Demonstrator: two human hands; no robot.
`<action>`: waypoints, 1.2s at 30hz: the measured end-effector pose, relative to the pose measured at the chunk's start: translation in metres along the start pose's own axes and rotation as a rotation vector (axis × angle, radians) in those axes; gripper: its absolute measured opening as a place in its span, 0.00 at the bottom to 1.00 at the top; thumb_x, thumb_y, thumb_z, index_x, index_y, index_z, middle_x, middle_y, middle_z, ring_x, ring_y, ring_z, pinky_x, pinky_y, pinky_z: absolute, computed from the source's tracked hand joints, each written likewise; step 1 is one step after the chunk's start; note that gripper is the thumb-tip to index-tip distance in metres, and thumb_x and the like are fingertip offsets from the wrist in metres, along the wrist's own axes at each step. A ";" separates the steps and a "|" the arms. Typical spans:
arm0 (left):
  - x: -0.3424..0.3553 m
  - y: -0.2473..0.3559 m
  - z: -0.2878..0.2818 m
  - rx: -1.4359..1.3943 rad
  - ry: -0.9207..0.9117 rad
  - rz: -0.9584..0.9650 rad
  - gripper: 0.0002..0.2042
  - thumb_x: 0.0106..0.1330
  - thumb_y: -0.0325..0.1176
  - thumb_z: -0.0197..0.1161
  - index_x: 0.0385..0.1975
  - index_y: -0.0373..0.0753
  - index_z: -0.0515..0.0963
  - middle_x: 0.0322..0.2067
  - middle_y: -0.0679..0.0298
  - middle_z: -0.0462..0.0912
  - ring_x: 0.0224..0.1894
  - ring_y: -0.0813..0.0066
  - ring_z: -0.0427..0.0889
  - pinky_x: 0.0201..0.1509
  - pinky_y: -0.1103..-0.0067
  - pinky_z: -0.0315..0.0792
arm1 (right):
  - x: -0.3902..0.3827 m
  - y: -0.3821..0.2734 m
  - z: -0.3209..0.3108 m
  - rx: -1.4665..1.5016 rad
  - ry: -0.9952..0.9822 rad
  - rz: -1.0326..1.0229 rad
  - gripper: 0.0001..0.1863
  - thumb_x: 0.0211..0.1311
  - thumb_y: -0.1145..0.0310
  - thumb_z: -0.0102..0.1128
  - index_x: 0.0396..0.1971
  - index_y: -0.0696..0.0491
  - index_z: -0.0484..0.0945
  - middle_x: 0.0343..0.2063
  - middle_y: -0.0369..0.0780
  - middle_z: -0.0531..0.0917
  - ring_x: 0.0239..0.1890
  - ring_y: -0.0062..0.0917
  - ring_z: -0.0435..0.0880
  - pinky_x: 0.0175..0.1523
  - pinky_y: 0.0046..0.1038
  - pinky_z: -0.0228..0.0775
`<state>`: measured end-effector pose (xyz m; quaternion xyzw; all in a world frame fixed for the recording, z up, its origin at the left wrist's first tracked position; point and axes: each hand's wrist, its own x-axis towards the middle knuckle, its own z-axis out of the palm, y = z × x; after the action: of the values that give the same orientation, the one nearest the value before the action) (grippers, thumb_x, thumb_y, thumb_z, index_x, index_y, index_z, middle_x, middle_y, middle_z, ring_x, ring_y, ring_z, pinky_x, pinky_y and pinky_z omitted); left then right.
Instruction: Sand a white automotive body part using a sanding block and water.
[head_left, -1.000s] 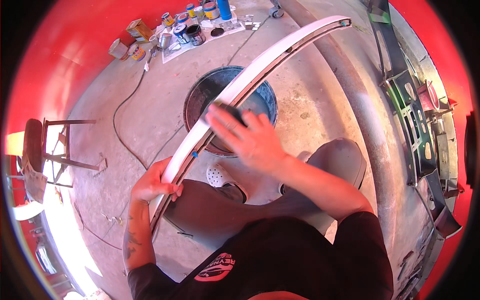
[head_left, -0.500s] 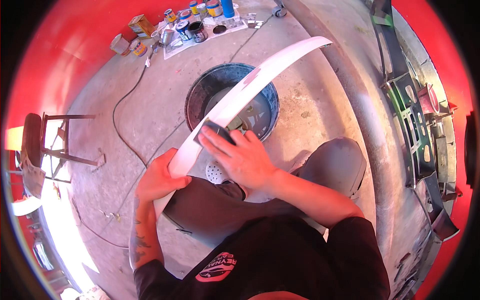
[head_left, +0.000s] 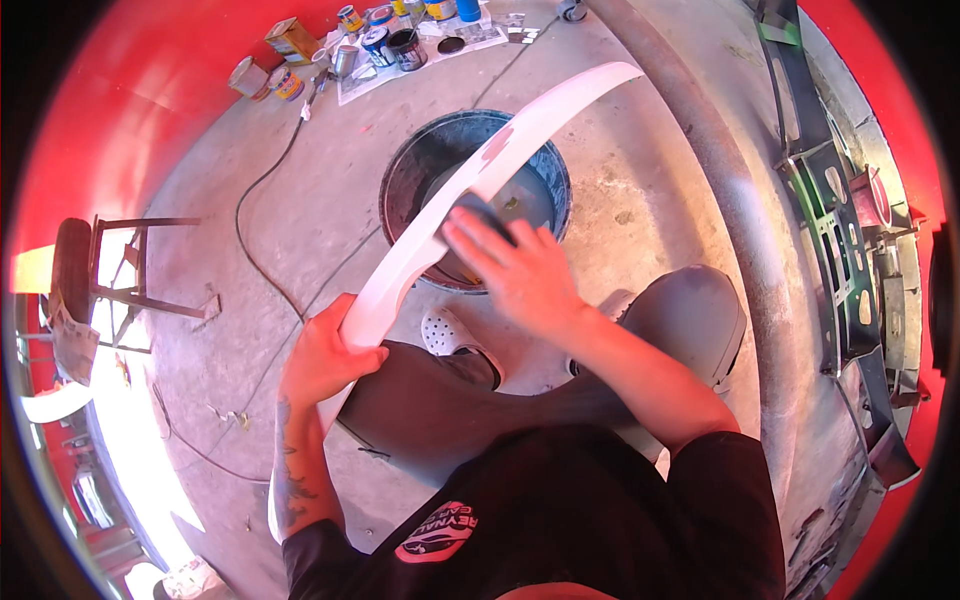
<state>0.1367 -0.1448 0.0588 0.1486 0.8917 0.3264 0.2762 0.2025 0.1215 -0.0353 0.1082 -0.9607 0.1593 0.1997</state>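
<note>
A long, curved white panel [head_left: 545, 118], like a vehicle trim piece, slants from beside my left forearm up over a black tub [head_left: 398, 180] of water. Dull pinkish patches mark its face. My left hand [head_left: 325, 352] grips the panel's near end, thumb over the edge. My right hand [head_left: 528, 278], fingers stretched forward, presses a dark sanding block [head_left: 490, 216] against the panel's right side near its middle. Motion slightly blurs the block, and my fingers partly cover it.
Paint cans [head_left: 408, 48] and tins stand on paper at the far left. A cable [head_left: 250, 240] crosses the concrete floor, and a metal stand [head_left: 140, 260] is at left. A thick pipe [head_left: 735, 190] and a dark metal frame [head_left: 835, 240] run along the right.
My right hand has slid the sanding block up along the panel, away from me. My left hand keeps its grip at the near end. The whole view has shifted slightly.
</note>
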 end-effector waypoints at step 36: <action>0.278 0.078 0.078 0.351 0.221 0.255 0.29 0.53 0.46 0.71 0.56 0.48 0.72 0.42 0.49 0.86 0.46 0.46 0.85 0.51 0.57 0.79 | 0.040 0.144 -0.009 1.416 -0.133 0.815 0.18 0.69 0.69 0.55 0.58 0.49 0.71 0.43 0.37 0.80 0.41 0.23 0.81 0.42 0.25 0.69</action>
<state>-0.0341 0.0761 -0.0491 0.2689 0.9335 0.2131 0.1038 0.1309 0.2527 -0.0489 -0.1398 -0.6064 0.7814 -0.0470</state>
